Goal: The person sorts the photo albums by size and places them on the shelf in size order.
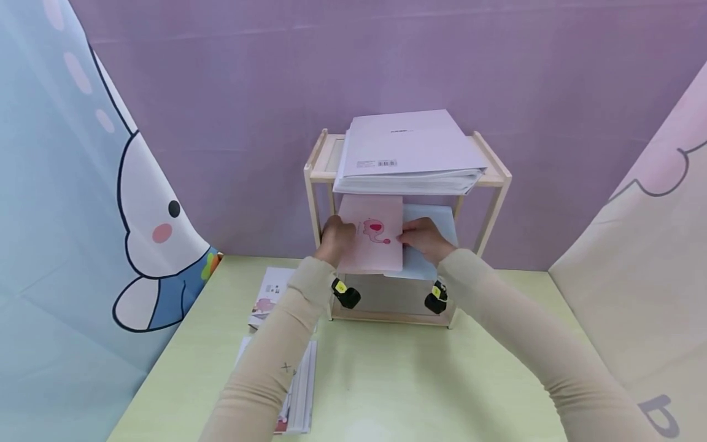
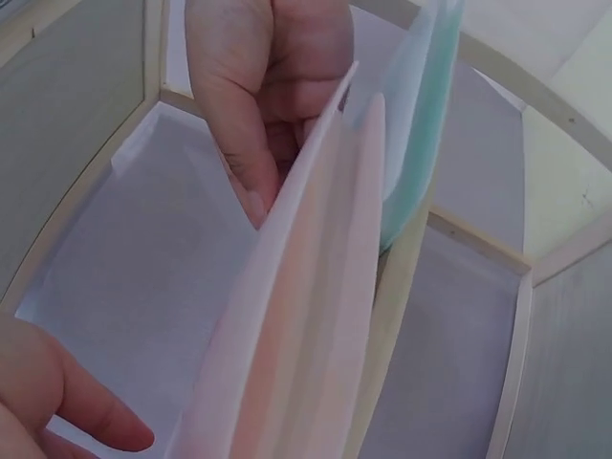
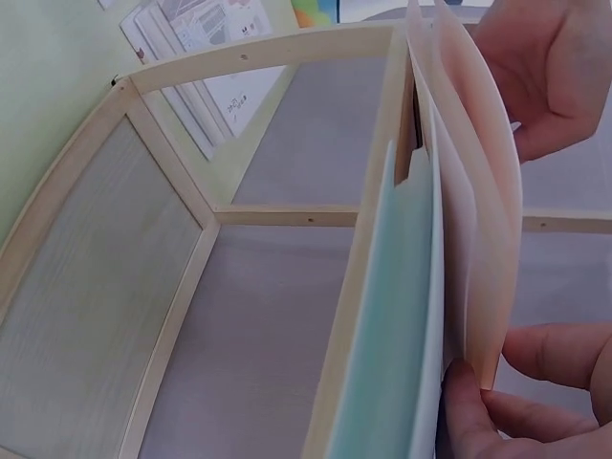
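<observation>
A pink notebook (image 1: 381, 245) with a red elephant drawing stands at the front of the wooden shelf's middle level, its pages slightly fanned in the right wrist view. My right hand (image 1: 424, 238) pinches its right edge, with thumb and fingers (image 3: 550, 354) on either side of the cover. Close by the left edge is my left hand (image 1: 337, 238); in the left wrist view its fingers (image 2: 96, 411) are extended, with a gap between them and the cover. Partly hidden behind the pink one, a light blue notebook (image 1: 433, 215) leans to the right.
White large-format books (image 1: 409, 144) lie stacked on top of the wooden shelf (image 1: 497, 178), their front edges overhanging. On the green table (image 1: 386, 380), more books (image 1: 301, 387) lie to the left, partly behind my left sleeve. A purple cloth hangs behind.
</observation>
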